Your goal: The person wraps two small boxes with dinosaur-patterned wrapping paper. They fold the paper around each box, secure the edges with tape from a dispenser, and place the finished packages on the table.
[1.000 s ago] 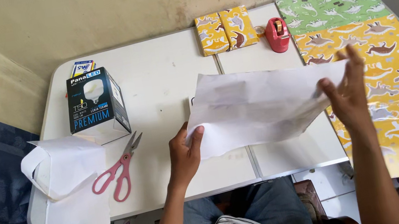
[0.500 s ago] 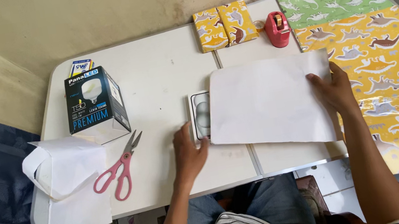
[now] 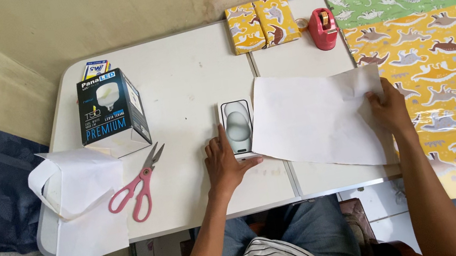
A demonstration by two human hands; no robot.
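Observation:
A white sheet of paper (image 3: 315, 116) lies flat on the white table (image 3: 184, 86). My right hand (image 3: 388, 107) presses on its right edge. Just left of the sheet lies a small white phone box (image 3: 237, 126) with a phone pictured on its lid. My left hand (image 3: 224, 162) rests at the box's near-left corner, fingers touching its side and bottom edge; it grips nothing.
Pink scissors (image 3: 138, 183) and crumpled white paper (image 3: 76, 199) lie at the left. A dark bulb box (image 3: 110, 112) stands behind them. Two wrapped yellow packages (image 3: 261, 22) and a pink tape dispenser (image 3: 322, 29) sit at the back. Dinosaur-patterned wrapping paper (image 3: 434, 69) covers the right side.
The white sheet, held up a second ago, now lies flat and has slid right, uncovering the phone box. My left hand let go of the sheet and moved to the box.

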